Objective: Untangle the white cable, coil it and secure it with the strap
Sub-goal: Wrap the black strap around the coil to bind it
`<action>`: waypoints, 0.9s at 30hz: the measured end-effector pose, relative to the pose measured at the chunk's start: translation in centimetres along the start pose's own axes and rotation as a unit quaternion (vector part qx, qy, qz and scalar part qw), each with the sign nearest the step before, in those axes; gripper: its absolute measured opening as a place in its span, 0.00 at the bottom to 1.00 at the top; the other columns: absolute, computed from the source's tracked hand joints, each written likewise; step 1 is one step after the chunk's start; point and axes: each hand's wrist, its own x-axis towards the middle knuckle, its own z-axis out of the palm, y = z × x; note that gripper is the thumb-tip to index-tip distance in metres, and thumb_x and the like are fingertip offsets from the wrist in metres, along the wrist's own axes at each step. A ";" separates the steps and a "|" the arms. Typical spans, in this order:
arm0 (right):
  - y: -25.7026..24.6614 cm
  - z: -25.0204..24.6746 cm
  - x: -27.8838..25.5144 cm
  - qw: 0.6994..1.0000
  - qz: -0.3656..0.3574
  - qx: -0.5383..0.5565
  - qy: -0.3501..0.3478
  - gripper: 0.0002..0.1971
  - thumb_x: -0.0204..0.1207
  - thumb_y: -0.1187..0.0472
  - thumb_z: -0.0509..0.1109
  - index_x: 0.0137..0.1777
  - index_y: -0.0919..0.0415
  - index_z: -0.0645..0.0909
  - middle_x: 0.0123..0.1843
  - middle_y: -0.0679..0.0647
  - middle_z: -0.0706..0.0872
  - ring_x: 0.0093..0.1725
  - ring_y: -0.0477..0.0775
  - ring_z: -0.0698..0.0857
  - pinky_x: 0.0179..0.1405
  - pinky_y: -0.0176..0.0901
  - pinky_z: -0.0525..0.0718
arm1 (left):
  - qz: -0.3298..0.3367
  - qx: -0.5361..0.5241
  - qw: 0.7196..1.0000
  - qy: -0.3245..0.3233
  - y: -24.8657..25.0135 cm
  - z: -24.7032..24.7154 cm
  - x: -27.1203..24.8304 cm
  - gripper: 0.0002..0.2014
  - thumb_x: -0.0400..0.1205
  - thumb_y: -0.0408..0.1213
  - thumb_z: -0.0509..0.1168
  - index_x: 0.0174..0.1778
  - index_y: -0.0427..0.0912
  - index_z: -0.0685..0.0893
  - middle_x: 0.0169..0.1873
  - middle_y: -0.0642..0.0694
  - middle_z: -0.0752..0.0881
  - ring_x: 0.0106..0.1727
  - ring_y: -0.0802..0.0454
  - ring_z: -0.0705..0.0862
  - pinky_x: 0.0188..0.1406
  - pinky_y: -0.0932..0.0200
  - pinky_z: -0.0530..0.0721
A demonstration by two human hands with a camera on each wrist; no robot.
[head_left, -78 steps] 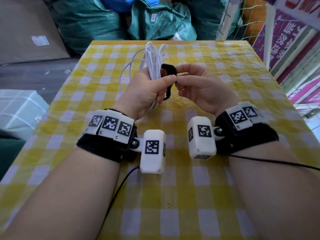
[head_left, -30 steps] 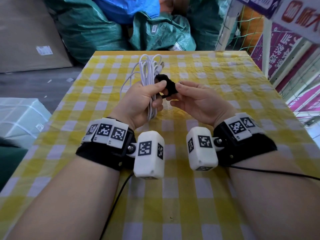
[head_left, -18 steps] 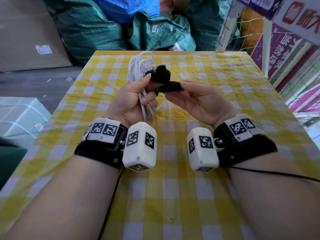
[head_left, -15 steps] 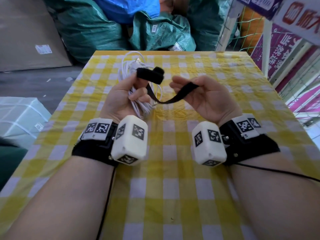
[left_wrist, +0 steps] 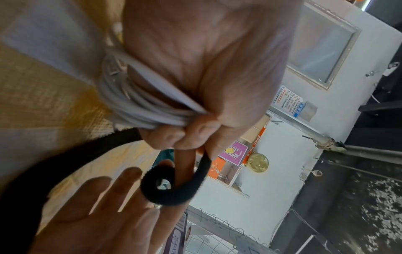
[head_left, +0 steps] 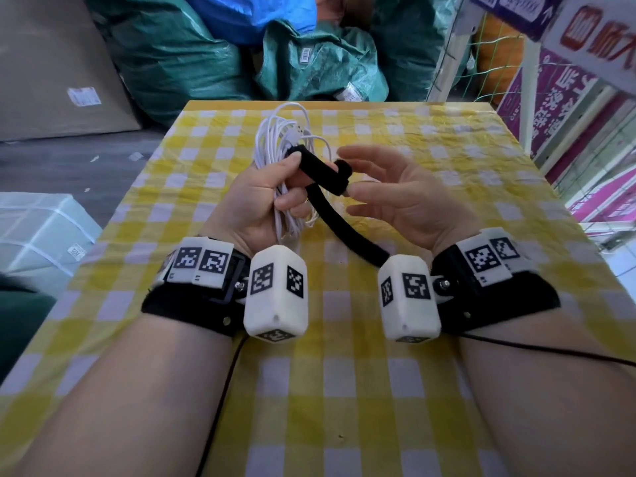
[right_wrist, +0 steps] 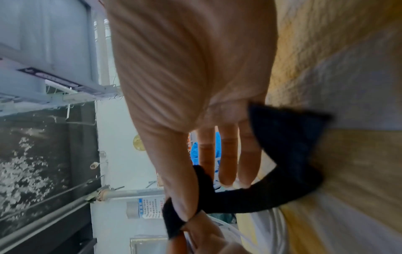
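Note:
My left hand (head_left: 275,191) grips the coiled white cable (head_left: 280,139) upright above the yellow checked table (head_left: 447,160). Its thumb presses one end of the black strap (head_left: 320,166) against the coil. The strap curls into a small loop at my left fingertip, and its long tail (head_left: 358,235) hangs down toward my right wrist. My right hand (head_left: 378,191) is spread beside the loop, fingers straight, thumb tip touching the curl. The left wrist view shows the cable bundle (left_wrist: 130,103) clenched in my fist and the strap loop (left_wrist: 172,194). The right wrist view shows my thumb against the strap (right_wrist: 250,197).
Green sacks (head_left: 309,63) and a brown cardboard sheet (head_left: 51,80) stand beyond the table's far edge. A white wrapped box (head_left: 34,235) sits on the floor at the left. Netting and purple posters (head_left: 568,98) line the right side.
My right hand, which pinched the strap's tail and pulled it out to the right, has let go and spread open. The tail now hangs loose; the left hand keeps the coil.

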 end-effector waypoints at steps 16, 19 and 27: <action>0.0 0.3 -0.1 0.998 0.047 -0.019 -0.029 0.10 0.70 0.63 0.75 0.36 0.60 0.75 0.32 0.51 0.83 0.30 0.47 0.82 0.29 0.34 0.82 | 0.008 0.017 1.000 0.016 -0.1 0.2 0.1 0.12 0.86 0.33 0.52 0.38 0.38 0.75 0.23 0.49 0.83 0.11 0.63 0.64 0.15 0.69 0.68; 0.1 0.1 0.0 0.997 0.053 -0.033 -0.037 0.07 0.66 0.68 0.74 0.38 0.59 0.78 0.33 0.51 0.82 0.30 0.47 0.80 0.28 0.34 0.80 | 0.007 -0.004 1.000 0.024 0.0 0.3 0.1 0.12 0.86 0.33 0.52 0.38 0.38 0.76 0.24 0.49 0.83 0.11 0.63 0.64 0.15 0.69 0.68; 0.1 0.1 -0.1 0.997 0.062 -0.047 -0.015 0.08 0.69 0.57 0.72 0.33 0.60 0.86 0.33 0.50 0.85 0.33 0.44 0.80 0.32 0.34 0.77 | 0.007 -0.020 0.999 0.040 0.0 0.1 0.2 0.14 0.87 0.34 0.52 0.39 0.37 0.77 0.25 0.49 0.84 0.11 0.62 0.64 0.15 0.69 0.68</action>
